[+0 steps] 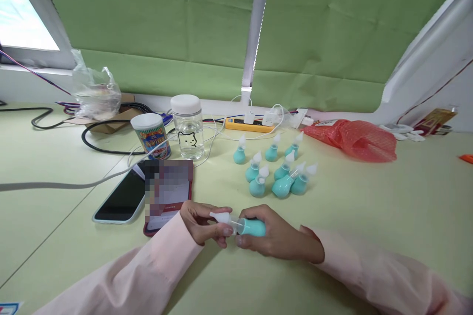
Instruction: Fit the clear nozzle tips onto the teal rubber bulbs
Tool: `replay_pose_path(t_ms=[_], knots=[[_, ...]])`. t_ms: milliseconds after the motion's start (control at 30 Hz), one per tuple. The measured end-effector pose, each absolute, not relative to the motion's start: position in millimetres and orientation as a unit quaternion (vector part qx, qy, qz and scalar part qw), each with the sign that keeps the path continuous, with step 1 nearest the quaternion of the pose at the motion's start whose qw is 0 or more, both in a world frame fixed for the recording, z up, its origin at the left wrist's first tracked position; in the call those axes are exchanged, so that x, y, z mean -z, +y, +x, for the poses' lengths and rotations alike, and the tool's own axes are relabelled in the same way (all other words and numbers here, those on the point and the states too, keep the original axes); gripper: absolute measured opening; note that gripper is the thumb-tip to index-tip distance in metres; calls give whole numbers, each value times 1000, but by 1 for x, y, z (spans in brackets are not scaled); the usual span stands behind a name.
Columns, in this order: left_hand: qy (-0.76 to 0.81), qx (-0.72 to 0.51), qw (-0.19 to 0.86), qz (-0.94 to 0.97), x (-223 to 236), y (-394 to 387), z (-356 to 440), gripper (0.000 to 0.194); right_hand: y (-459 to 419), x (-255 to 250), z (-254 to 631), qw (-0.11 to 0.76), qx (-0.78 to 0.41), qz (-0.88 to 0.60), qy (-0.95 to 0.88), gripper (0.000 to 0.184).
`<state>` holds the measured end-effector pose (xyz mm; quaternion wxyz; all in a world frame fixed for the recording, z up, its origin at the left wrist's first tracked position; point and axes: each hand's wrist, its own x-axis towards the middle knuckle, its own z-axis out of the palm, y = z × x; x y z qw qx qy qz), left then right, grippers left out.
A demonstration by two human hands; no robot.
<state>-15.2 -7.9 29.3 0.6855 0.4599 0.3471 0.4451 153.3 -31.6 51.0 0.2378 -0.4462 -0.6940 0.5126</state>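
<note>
My left hand is closed, its fingers and thumb pinching the clear and white nozzle of a nasal aspirator. My right hand wraps round the teal squeeze bulb of that same aspirator. The aspirator lies sideways between my hands, nozzle pointing left, just above the table. The nozzle meets the bulb's neck; whether it is fully seated I cannot tell. Beyond my hands stand several similar teal aspirators, among them a front left one. One aspirator leans over, its clear tube tilted up to the right.
Two phones, one dark-screened and one lit, lie left of my hands. Behind them stand a printed canister and a water bottle. Cables run to a yellow power strip. Red bubble wrap lies back right.
</note>
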Motion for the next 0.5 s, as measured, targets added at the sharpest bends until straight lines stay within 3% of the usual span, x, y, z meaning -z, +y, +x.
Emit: replay_pose_path(t_ms=[233, 333, 500], knots=[[319, -443, 685, 482, -29, -6, -16, 18, -26, -49, 152, 222, -718, -355, -556, 23], [305, -454, 695, 467, -29, -7, -16, 31, -23, -45, 153, 252, -734, -344, -529, 21], [344, -439, 645, 521, -26, -5, -17, 28, -25, -38, 151, 273, -738, -360, -501, 20]])
